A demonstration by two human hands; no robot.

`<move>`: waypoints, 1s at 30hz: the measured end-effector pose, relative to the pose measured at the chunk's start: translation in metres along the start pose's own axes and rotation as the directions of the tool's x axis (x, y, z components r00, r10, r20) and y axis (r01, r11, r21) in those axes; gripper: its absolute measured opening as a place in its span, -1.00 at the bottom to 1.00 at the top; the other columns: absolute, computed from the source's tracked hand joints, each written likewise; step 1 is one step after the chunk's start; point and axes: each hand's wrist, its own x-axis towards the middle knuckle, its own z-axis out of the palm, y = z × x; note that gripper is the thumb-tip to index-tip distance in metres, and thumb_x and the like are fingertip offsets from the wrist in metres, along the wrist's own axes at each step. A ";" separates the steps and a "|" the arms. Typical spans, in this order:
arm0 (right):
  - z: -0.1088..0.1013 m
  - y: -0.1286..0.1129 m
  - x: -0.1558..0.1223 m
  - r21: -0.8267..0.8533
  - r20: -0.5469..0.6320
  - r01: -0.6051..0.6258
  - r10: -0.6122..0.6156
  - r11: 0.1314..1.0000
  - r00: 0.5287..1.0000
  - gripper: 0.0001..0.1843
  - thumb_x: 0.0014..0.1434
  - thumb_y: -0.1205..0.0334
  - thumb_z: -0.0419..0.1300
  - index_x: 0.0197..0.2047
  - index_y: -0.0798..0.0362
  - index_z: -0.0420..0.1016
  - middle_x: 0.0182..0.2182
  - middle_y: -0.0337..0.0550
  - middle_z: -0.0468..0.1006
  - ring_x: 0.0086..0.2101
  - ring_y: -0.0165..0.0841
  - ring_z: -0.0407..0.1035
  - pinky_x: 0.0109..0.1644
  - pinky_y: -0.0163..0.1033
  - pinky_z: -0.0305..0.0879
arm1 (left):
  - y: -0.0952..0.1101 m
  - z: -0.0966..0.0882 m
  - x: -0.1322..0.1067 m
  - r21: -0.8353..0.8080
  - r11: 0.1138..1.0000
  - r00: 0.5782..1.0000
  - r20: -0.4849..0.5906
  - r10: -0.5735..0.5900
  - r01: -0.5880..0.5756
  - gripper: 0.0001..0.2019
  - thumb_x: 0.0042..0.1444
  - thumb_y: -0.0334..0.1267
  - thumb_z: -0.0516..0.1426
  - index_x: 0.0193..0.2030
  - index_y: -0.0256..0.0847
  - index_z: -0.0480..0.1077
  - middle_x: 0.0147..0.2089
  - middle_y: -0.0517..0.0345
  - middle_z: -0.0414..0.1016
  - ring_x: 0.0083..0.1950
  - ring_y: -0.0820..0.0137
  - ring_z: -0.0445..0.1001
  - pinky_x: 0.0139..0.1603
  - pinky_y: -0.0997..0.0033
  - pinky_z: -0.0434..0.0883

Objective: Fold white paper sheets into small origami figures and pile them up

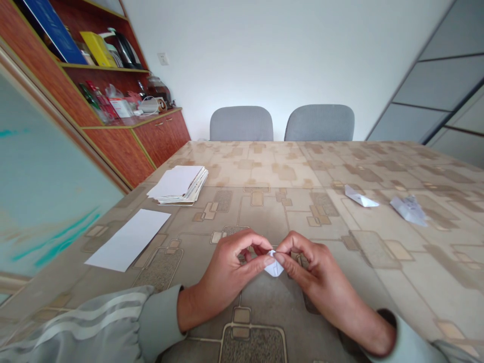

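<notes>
A small piece of folded white paper point(274, 268) is pinched between my two hands, above the patterned table. My left hand point(236, 262) grips its upper left edge between thumb and forefinger. On the other side, my right hand point(312, 264) pinches its upper right edge the same way. The fingertips of both hands nearly meet at the top of the paper, and they cover part of its folds. Faint marks show on its lower face.
A stack of paper point(177, 182) lies at the left, with a single white sheet point(128, 239) nearer me. Off to the right are a folded paper boat shape point(361, 196) and a crumpled-looking folded paper point(409, 209). Two grey chairs point(241, 123) stand behind the table point(260, 222).
</notes>
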 end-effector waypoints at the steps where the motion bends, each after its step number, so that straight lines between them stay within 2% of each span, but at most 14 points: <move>1: 0.001 0.001 0.000 0.027 0.001 -0.001 0.001 1.000 1.000 -0.77 0.31 0.14 0.12 -0.37 0.03 0.39 -0.48 -0.28 0.43 -0.41 -0.41 0.31 -0.32 -0.30 0.18 | 0.000 0.000 0.000 -0.011 1.000 1.000 -0.005 -0.001 0.001 -0.93 0.14 -0.32 0.23 -0.34 -0.25 0.51 -0.41 0.19 0.50 -0.39 0.47 0.42 -0.38 0.56 0.29; 6: 0.002 0.006 -0.001 0.144 0.006 -0.004 0.003 0.990 1.000 -0.77 0.30 0.12 0.14 -0.36 0.03 0.41 -0.47 -0.30 0.42 -0.40 -0.43 0.29 -0.29 -0.31 0.18 | 0.001 0.000 -0.001 -0.053 0.999 0.999 -0.050 -0.005 0.002 -0.89 0.15 -0.35 0.22 -0.40 -0.25 0.52 -0.46 0.21 0.50 -0.42 0.49 0.42 -0.39 0.56 0.30; 9: 0.002 0.006 0.000 0.205 -0.032 -0.011 0.018 0.979 0.999 -0.77 0.30 0.12 0.15 -0.37 0.03 0.42 -0.49 -0.32 0.40 -0.44 -0.46 0.26 -0.34 -0.33 0.16 | 0.004 0.000 0.000 -0.106 0.994 0.995 -0.098 -0.012 0.002 -0.88 0.14 -0.37 0.22 -0.42 -0.24 0.50 -0.46 0.21 0.50 -0.42 0.50 0.42 -0.38 0.57 0.33; 11: 0.001 0.006 0.002 0.247 -0.092 -0.012 0.036 0.969 0.995 -0.77 0.29 0.11 0.16 -0.37 0.02 0.40 -0.50 -0.32 0.38 -0.46 -0.46 0.23 -0.38 -0.34 0.15 | 0.005 0.000 0.001 -0.196 0.980 0.989 -0.141 -0.054 0.026 -0.89 0.15 -0.34 0.21 -0.40 -0.24 0.48 -0.41 0.20 0.51 -0.44 0.51 0.41 -0.43 0.59 0.37; 14: -0.001 0.008 0.005 0.281 -0.238 0.030 0.039 0.959 0.970 -0.81 0.29 0.12 0.15 -0.34 0.00 0.36 -0.42 -0.29 0.43 -0.39 -0.44 0.30 -0.31 -0.33 0.21 | 0.005 0.001 0.002 -0.368 0.928 0.970 -0.201 -0.133 0.051 -0.91 0.21 -0.29 0.17 -0.30 -0.25 0.42 -0.24 0.11 0.55 -0.38 0.48 0.46 -0.46 0.58 0.46; 16: -0.002 0.009 0.006 0.256 -0.327 0.057 0.031 0.965 0.945 -0.84 0.31 0.12 0.14 -0.30 -0.01 0.33 -0.35 -0.27 0.45 -0.32 -0.42 0.32 -0.24 -0.33 0.23 | 0.003 0.002 0.003 -0.463 0.884 0.963 -0.205 -0.178 0.065 -0.91 0.24 -0.27 0.15 -0.26 -0.24 0.36 -0.15 0.06 0.56 -0.27 0.42 0.52 -0.40 0.53 0.52; 18: -0.002 0.009 0.005 0.207 -0.364 0.058 0.022 0.977 0.931 -0.85 0.33 0.13 0.11 -0.28 -0.02 0.32 -0.34 -0.27 0.43 -0.29 -0.42 0.31 -0.22 -0.33 0.23 | 0.001 0.002 0.004 -0.547 0.832 0.959 -0.176 -0.222 0.092 -0.90 0.28 -0.26 0.12 -0.23 -0.22 0.31 -0.12 0.06 0.57 -0.24 0.41 0.54 -0.35 0.49 0.56; 21: -0.002 0.006 0.002 0.127 -0.322 0.059 -0.015 0.990 0.947 -0.87 0.36 0.15 0.05 -0.24 -0.04 0.30 -0.34 -0.28 0.41 -0.28 -0.41 0.31 -0.20 -0.31 0.23 | -0.001 0.003 0.004 -0.614 0.783 0.957 -0.156 -0.243 0.099 -0.89 0.30 -0.25 0.11 -0.22 -0.21 0.26 -0.16 0.09 0.59 -0.23 0.42 0.56 -0.26 0.44 0.58; 24: -0.003 -0.001 -0.003 0.014 -0.218 0.093 -0.088 0.996 0.972 -0.94 0.36 0.23 0.03 -0.11 -0.06 0.28 -0.23 -0.23 0.44 -0.19 -0.37 0.34 -0.13 -0.27 0.26 | 0.000 0.004 0.002 -0.599 0.798 0.965 -0.161 -0.207 0.072 -0.88 0.29 -0.25 0.12 -0.23 -0.22 0.27 -0.17 0.08 0.59 -0.15 0.36 0.57 -0.16 0.38 0.57; 26: -0.005 -0.005 -0.004 -0.090 -0.135 0.161 -0.172 0.983 0.976 -0.82 0.31 0.31 0.07 -0.02 -0.06 0.28 -0.13 -0.18 0.44 -0.11 -0.34 0.34 -0.06 -0.23 0.26 | 0.002 0.004 0.001 -0.586 0.807 0.971 -0.144 -0.191 0.072 -0.88 0.28 -0.25 0.13 -0.24 -0.22 0.28 -0.17 0.09 0.59 -0.13 0.35 0.57 -0.14 0.36 0.57; 28: -0.006 -0.008 -0.004 -0.163 -0.071 0.247 -0.261 0.955 0.963 -0.80 0.24 0.35 0.16 -0.06 -0.04 0.35 -0.11 -0.16 0.44 -0.09 -0.31 0.34 -0.04 -0.21 0.25 | 0.004 0.004 0.000 -0.583 0.809 0.975 -0.128 -0.181 0.074 -0.89 0.28 -0.26 0.13 -0.24 -0.22 0.29 -0.18 0.10 0.59 -0.15 0.36 0.57 -0.13 0.35 0.57; 30: -0.007 -0.009 -0.002 -0.174 -0.067 0.287 -0.302 0.942 0.951 -0.89 0.22 0.35 0.20 -0.17 -0.01 0.41 -0.18 -0.18 0.47 -0.17 -0.33 0.37 -0.11 -0.23 0.27 | 0.005 0.004 -0.001 -0.582 0.809 0.978 -0.112 -0.173 0.077 -0.89 0.28 -0.26 0.14 -0.23 -0.21 0.29 -0.18 0.11 0.59 -0.17 0.38 0.57 -0.13 0.37 0.56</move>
